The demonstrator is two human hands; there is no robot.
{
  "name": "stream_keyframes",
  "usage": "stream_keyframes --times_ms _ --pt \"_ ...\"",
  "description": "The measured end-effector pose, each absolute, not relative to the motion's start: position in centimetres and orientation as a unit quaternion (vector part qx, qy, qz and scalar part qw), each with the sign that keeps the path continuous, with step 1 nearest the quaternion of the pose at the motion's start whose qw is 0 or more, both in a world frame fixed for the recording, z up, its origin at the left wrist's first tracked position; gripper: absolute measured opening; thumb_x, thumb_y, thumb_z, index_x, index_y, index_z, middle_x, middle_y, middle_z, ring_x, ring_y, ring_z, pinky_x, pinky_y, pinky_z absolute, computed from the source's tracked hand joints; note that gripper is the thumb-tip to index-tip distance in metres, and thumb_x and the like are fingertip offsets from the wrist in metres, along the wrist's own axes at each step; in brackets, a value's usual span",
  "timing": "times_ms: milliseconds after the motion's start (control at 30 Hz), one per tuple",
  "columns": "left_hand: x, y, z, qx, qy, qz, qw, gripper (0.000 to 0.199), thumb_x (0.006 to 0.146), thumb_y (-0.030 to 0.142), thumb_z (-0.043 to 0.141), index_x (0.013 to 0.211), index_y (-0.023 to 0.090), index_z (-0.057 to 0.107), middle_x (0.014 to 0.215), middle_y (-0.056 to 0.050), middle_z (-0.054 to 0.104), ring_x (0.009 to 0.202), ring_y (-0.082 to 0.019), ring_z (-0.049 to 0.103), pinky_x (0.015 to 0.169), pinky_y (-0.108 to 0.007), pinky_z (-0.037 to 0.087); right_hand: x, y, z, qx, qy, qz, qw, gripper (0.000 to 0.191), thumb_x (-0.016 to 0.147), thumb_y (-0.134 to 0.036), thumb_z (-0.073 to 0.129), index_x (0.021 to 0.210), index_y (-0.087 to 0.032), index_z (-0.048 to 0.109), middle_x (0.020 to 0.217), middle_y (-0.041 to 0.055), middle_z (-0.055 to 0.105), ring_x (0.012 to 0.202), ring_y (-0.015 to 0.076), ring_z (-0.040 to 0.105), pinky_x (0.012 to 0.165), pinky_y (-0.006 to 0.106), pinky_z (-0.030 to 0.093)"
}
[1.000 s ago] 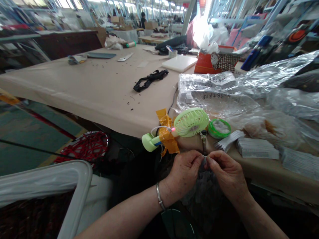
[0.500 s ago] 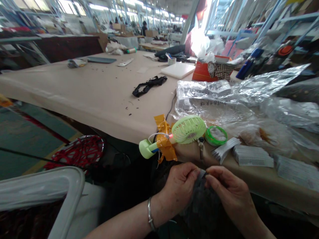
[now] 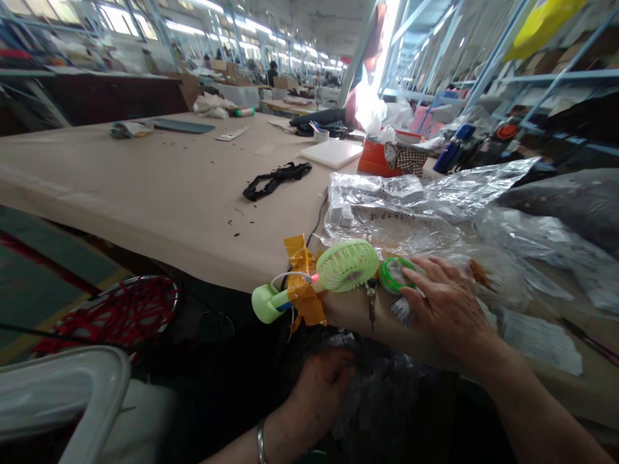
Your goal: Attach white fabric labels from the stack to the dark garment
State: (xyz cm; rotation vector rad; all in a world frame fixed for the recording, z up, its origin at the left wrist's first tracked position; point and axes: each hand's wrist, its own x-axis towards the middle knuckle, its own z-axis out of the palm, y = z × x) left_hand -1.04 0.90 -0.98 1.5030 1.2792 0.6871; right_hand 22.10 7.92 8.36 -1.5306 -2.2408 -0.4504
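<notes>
My left hand (image 3: 322, 386) is low over my lap, its fingers curled on dark grey fabric (image 3: 377, 399). The fingertips are in shadow. My right hand (image 3: 445, 309) reaches over the table edge with its fingers spread. Its fingertips are at the rim of a round green dish (image 3: 384, 276) with whitish contents. Part of the stacked white paper labels (image 3: 401, 310) shows under that hand, the rest hidden by it. Left of the dish is a light green fan (image 3: 348, 265), fixed to the edge by orange-brown tape (image 3: 305, 283). A small metal-tipped tool (image 3: 371, 306) hangs beside the fan.
More printed labels (image 3: 539, 341) and dark scissors (image 3: 590, 341) lie to the right. Clear plastic bags (image 3: 396, 225) cover the table's right side. A black strip of material (image 3: 275, 180) lies mid-table. At lower left stand a white bin (image 3: 104, 367) and a basket of red strips (image 3: 116, 316).
My right hand has left the fabric and moved up and forward to the green dish, its fingers opening. My left hand has moved lower and left. The camera view has turned slightly right.
</notes>
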Motion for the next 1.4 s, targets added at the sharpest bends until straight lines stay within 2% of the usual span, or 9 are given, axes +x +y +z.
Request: stream_keyframes --times_ms 233,300,467,733,800,933,1100,1267,1400 --pt "-0.5 0.6 -0.8 0.617 0.525 0.276 0.518 0.02 0.077 0.019 0.052 0.083 0.018 0.071 0.08 -0.004 0.07 0.078 -0.018 0.062 0.077 -0.029 0.046 23.5 4.2 7.3 -0.503 -0.765 -0.084 0.393 0.006 0.088 -0.025 0.059 0.083 -0.022 0.059 0.092 0.0048 0.066 0.097 0.0208 0.062 0.089 0.037 0.049" --pt "-0.3 0.5 -0.5 0.619 0.516 0.268 0.528 0.02 0.077 0.019 0.051 0.081 0.018 0.07 0.077 -0.003 0.069 0.076 -0.018 0.062 0.074 -0.027 0.045 23.4 2.9 6.1 -0.505 -0.775 -0.109 0.364 0.004 0.087 -0.025 0.06 0.087 -0.021 0.062 0.097 0.0065 0.068 0.104 0.0242 0.06 0.094 0.042 0.046" --pt "0.3 -0.1 -0.3 0.627 0.5 0.249 0.543 0.021 0.079 0.021 0.049 0.08 0.017 0.07 0.076 -0.003 0.068 0.075 -0.018 0.061 0.071 -0.027 0.044 22.5 1.0 2.9 -0.537 -0.779 -0.203 0.252 0.035 0.086 -0.024 0.061 0.12 -0.021 0.061 0.122 0.0086 0.065 0.122 0.031 0.05 0.107 0.052 0.033" --pt "2.1 -0.1 0.7 0.571 0.475 0.272 0.612 0.017 0.077 0.02 0.052 0.075 0.016 0.068 0.072 -0.002 0.066 0.074 -0.016 0.058 0.071 -0.027 0.042 23.3 1.3 3.1 -0.503 -0.786 -0.183 0.309 0.019 0.085 -0.012 0.06 0.099 -0.023 0.068 0.103 0.0033 0.073 0.111 0.0247 0.058 0.106 0.052 0.034" --pt "3.2 0.0 1.5 0.497 0.455 0.276 0.686 0.015 0.078 0.025 0.056 0.074 0.015 0.065 0.07 -0.002 0.063 0.071 -0.015 0.057 0.068 -0.026 0.042 23.4 0.8 3.5 -0.486 -0.789 -0.16 0.34 0.019 0.084 -0.01 0.06 0.096 -0.023 0.068 0.1 0.0034 0.072 0.109 0.0235 0.059 0.104 0.05 0.038" --pt "5.6 0.4 3.3 0.242 0.31 0.288 0.873 0.04 0.081 0.051 0.06 0.092 0.013 0.063 0.079 -0.005 0.064 0.067 -0.014 0.06 0.067 -0.028 0.047 23.0 -1.6 3.8 -0.438 -0.814 -0.105 0.366 0.024 0.082 -0.008 0.061 0.1 -0.023 0.067 0.103 0.0054 0.07 0.112 0.0242 0.057 0.098 0.047 0.045" --pt "7.9 1.1 4.3 0.132 0.29 0.327 0.89 0.024 0.072 0.029 0.073 0.079 0.01 0.061 0.068 0.0 0.058 0.052 -0.006 0.05 0.05 -0.018 0.04 23.1 -4.1 3.5 -0.416 -0.842 -0.077 0.334 0.029 0.083 -0.006 0.058 0.106 -0.022 0.064 0.104 0.0056 0.069 0.115 0.0236 0.055 0.1 0.043 0.045" --pt "8.0 1.0 3.7 0.182 0.37 0.284 0.866 0.016 0.088 0.024 0.052 0.087 0.01 0.059 0.064 -0.005 0.063 0.051 -0.013 0.059 0.054 -0.027 0.049 25.6 -2.5 3.2 -0.517 -0.789 -0.136 0.302 0.043 0.088 -0.025 0.057 0.129 -0.013 0.051 0.116 0.0152 0.062 0.117 0.0299 0.052 0.097 0.046 0.046" --pt "7.6 0.7 3.4 0.203 0.399 0.261 0.856 0.015 0.09 0.021 0.048 0.097 0.011 0.057 0.064 -0.005 0.064 0.05 -0.013 0.06 0.053 -0.024 0.048 26.7 -1.1 2.4 -0.588 -0.747 -0.215 0.222 0.041 0.09 -0.03 0.054 0.126 -0.011 0.054 0.119 0.0171 0.062 0.114 0.0344 0.053 0.096 0.052 0.043"
